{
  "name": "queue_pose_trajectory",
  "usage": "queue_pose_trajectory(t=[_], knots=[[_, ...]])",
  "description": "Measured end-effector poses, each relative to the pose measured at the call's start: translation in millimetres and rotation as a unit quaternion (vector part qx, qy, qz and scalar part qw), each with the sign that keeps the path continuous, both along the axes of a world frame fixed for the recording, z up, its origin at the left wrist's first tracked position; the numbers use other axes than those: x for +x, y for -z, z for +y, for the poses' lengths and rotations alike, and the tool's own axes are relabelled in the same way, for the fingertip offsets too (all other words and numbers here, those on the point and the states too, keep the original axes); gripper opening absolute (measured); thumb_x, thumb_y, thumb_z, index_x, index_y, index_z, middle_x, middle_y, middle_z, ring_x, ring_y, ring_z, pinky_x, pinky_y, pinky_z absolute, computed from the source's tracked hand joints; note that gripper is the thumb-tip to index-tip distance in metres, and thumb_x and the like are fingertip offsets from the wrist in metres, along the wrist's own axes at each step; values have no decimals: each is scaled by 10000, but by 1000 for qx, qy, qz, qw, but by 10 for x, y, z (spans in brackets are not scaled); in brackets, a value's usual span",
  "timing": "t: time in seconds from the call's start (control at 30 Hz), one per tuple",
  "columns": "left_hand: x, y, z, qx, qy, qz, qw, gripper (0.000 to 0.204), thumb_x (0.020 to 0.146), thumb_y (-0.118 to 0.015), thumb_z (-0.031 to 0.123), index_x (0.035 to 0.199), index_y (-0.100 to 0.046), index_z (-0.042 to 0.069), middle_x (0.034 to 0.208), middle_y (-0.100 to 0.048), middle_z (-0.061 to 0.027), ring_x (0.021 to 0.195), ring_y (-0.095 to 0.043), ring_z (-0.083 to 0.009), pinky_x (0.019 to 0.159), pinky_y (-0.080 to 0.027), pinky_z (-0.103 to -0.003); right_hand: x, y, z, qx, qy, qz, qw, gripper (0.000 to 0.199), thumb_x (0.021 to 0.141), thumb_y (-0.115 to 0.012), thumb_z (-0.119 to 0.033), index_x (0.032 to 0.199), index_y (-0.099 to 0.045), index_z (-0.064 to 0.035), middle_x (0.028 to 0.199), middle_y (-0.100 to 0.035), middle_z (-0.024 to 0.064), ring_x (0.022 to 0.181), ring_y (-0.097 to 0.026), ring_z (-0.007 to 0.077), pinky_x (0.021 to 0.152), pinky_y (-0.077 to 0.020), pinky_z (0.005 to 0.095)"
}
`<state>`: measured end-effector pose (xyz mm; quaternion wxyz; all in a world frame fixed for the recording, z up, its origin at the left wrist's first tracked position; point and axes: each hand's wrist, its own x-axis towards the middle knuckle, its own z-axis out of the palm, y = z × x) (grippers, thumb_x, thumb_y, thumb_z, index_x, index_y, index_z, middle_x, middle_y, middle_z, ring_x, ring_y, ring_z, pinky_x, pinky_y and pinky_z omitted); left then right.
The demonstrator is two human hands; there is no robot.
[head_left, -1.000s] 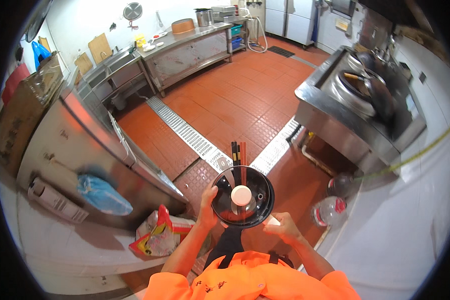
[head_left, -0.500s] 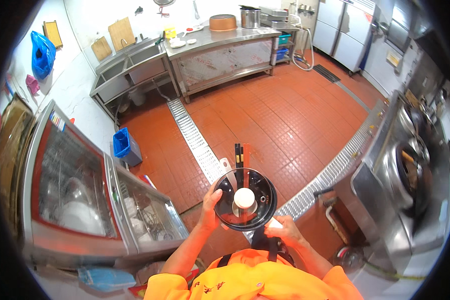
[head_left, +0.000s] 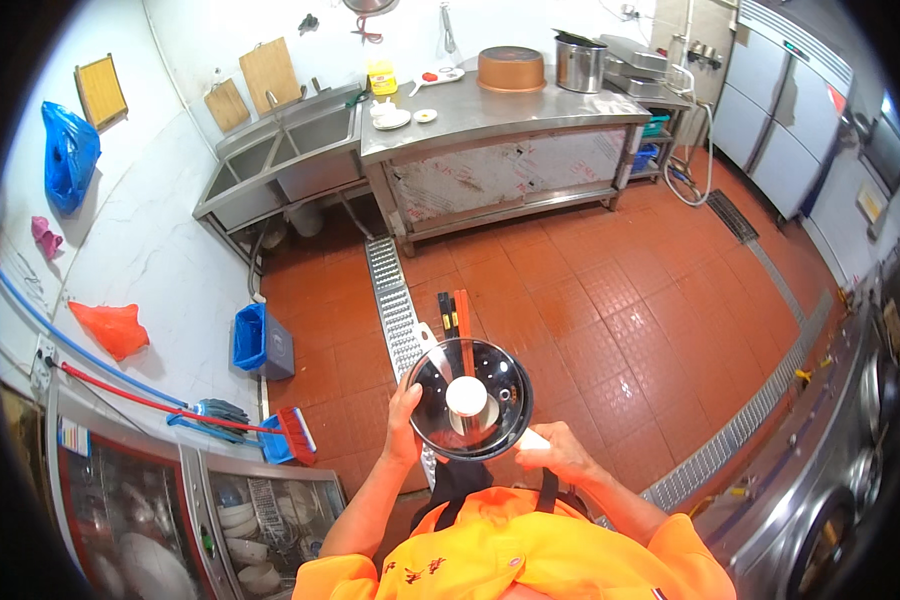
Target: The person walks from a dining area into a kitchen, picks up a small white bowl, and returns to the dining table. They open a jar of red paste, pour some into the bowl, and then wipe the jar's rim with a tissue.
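In front of my body I carry a dark pan [head_left: 523,425] topped by a glass lid [head_left: 500,385] with a round white knob [head_left: 466,397]. My left hand [head_left: 402,420] is closed on the pan's left side, thumb over the lid's edge. The pan's white handle [head_left: 532,440] is in the grip of my right hand [head_left: 562,455]. Black chopsticks [head_left: 447,312] and red chopsticks [head_left: 462,312] stick out past the far rim. Left of them, the pale handle of a utensil [head_left: 427,336] pokes out; its other end is hard to make out through the lid.
Ahead stands a steel counter [head_left: 450,135] bearing a copper-coloured pot [head_left: 510,70] and a steel stockpot [head_left: 580,65]. A double sink [head_left: 315,140] adjoins it. On the left are a blue-lined bin [head_left: 267,345], a red broom [head_left: 295,435] and a glass-door cabinet [head_left: 135,520]. Stoves [head_left: 840,500] line the right.
I have moved forward, so the counter and sink look closer and the glass-door cabinet has slid back at the left. Both hands keep their hold on the pan.
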<state>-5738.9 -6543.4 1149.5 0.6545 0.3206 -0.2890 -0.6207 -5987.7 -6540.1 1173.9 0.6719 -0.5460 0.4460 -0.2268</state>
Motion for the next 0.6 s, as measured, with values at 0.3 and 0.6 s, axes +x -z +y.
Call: queue_pose_trajectory(t=[0.3,0.6], knots=[[124,210,-3136,-20,-31,-14,999,604,873,-518,319,1356,-385,-19,1288,-507,-119,1199,-480,-202,1029,-363,-351,134,287,-3218,-23,2,22,999,275,727,-704,-174,895,-662,39,735,-629,34,673,-569,92,602,-447,254],[598,-26,-6313,-64,24,-24,997,607,900,-514,313,1385,-353,-14,1354,-446,-108,1258,-407,-196,1082,-270,-336,483,83,-6272,-19,25,-71,997,243,715,-733,-129,856,-647,50,760,-644,67,658,-606,121,590,-487,250]])
